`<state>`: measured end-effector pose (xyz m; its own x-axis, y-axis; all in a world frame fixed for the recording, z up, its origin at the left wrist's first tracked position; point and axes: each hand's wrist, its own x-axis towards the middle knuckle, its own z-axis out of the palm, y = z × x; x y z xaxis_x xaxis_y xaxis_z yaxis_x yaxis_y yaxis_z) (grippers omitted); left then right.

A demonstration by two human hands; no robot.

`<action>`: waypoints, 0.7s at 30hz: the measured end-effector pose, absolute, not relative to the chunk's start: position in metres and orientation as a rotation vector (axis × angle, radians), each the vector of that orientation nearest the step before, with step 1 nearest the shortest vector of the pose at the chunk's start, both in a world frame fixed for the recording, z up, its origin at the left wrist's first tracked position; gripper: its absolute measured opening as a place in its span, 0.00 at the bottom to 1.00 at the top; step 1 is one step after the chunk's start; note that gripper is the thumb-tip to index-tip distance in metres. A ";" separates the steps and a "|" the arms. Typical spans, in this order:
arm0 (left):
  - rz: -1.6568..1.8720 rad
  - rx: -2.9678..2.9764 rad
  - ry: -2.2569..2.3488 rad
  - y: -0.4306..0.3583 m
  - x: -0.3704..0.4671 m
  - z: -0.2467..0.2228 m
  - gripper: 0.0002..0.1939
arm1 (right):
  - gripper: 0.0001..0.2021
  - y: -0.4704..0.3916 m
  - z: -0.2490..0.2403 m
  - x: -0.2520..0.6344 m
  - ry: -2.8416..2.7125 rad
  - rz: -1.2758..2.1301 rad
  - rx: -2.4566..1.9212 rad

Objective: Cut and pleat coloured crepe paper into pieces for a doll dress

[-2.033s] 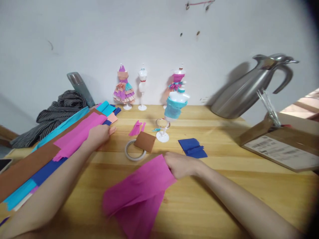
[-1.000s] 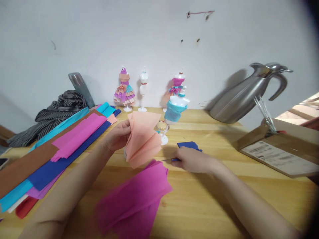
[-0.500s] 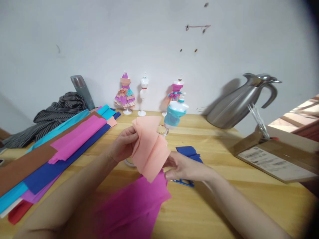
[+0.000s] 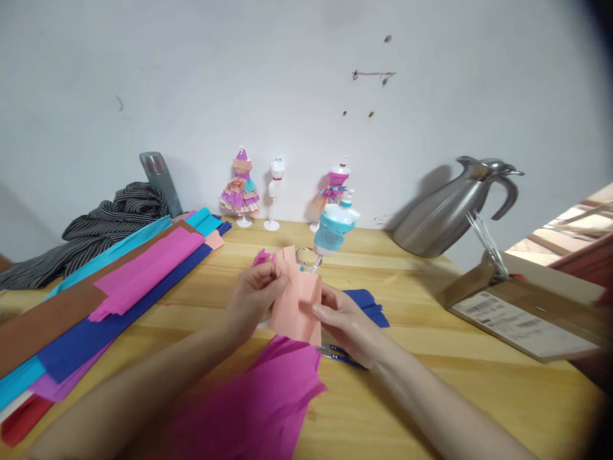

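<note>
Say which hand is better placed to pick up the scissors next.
Probably the right hand: it is close to the scissors, while the left hand is farther away. Both hold the peach paper, so the right would have to let go first.

Peach paper point(image 4: 293, 314) is pinched by the left hand point(image 4: 256, 295) and right hand point(image 4: 352, 324) — scissors point(image 4: 341, 356) are seen below, beside magenta paper point(image 4: 261, 399).

Peach paper point(image 4: 293, 313): thin, matte, creased, with folded layers. Held up over desk point(image 4: 421, 390), broad face showing; left side pinched by left hand point(image 4: 253, 300), right side gripped by right hand point(image 4: 353, 324).
</note>
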<state>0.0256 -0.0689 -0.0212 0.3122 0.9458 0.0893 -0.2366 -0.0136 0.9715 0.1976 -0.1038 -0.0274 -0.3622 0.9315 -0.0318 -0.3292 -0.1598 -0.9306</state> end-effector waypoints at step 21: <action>1.191 1.075 0.722 -0.073 0.036 -0.031 0.10 | 0.25 -0.103 -0.030 0.195 -0.823 1.583 -1.001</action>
<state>0.0361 -0.0733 -0.0311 0.2559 0.9627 0.0880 -0.3673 0.0127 0.9300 0.1952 -0.1034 -0.0305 -0.1082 0.9750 -0.1939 -0.4014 -0.2213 -0.8888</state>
